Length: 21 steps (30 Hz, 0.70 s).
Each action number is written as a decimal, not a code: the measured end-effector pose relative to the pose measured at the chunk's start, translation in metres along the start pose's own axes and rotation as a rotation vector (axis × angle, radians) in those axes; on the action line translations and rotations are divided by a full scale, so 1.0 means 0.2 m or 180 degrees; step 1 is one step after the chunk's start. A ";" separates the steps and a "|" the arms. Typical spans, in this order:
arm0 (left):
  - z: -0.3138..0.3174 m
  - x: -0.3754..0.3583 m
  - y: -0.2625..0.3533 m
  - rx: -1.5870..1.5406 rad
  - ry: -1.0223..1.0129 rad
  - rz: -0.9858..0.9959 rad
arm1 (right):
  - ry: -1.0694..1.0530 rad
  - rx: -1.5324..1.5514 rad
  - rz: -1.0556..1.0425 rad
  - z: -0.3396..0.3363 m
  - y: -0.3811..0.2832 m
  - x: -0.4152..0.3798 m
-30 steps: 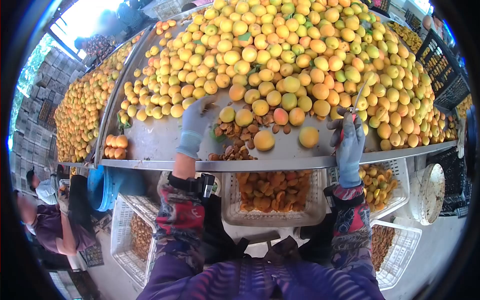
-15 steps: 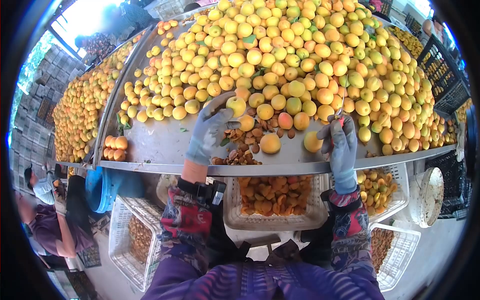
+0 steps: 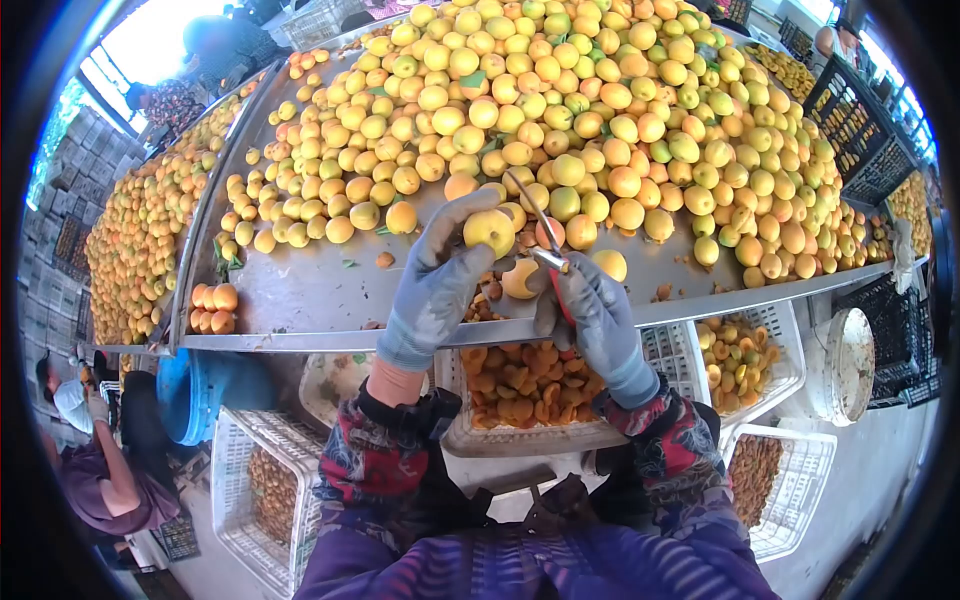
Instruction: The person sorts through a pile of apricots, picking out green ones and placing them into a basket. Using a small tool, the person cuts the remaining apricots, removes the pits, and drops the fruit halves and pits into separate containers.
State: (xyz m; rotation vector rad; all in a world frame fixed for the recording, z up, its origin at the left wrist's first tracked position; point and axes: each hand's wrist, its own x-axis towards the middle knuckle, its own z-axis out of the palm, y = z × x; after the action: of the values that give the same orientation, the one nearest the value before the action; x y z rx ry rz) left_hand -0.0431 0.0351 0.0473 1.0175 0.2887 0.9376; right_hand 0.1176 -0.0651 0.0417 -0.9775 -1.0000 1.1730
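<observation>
My left hand (image 3: 440, 275), in a grey work glove, is closed round a yellow apricot (image 3: 489, 231) above the table's front edge. My right hand (image 3: 590, 308), gloved too, grips the red handle of a knife (image 3: 548, 255). Its thin, curved blade slants up and left, close to the right side of the held apricot. Beneath the hands, loose apricots and brown pits (image 3: 484, 305) lie on the metal table (image 3: 300, 292), partly hidden by the gloves. A big heap of whole apricots (image 3: 560, 110) rises just beyond both hands.
Below the table edge stands a crate of halved apricots (image 3: 530, 385). More white crates (image 3: 265, 490) flank it, beside a blue barrel (image 3: 195, 395) and a white bucket (image 3: 850, 365). A metal divider separates another apricot heap (image 3: 150, 230). A person (image 3: 110, 470) works at left.
My right hand has moved left with the knife, bringing the blade next to the apricot in my left hand. The view has shifted slightly.
</observation>
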 end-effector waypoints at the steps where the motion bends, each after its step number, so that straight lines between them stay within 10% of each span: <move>1: -0.01 0.00 -0.01 0.0180 -0.0032 0.0078 | -0.0113 -0.0060 -0.0055 0.02 -0.01 0.00; 21: -0.01 -0.10 0.05 0.1319 0.0003 0.0436 | -0.0115 -0.0215 -0.0367 0.17 0.17 0.06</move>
State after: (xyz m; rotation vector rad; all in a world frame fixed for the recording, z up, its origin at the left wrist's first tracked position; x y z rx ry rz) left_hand -0.0621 0.0222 0.0500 1.4307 0.4298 1.0249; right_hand 0.0780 -0.0458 0.0186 -0.9418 -1.1163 1.0704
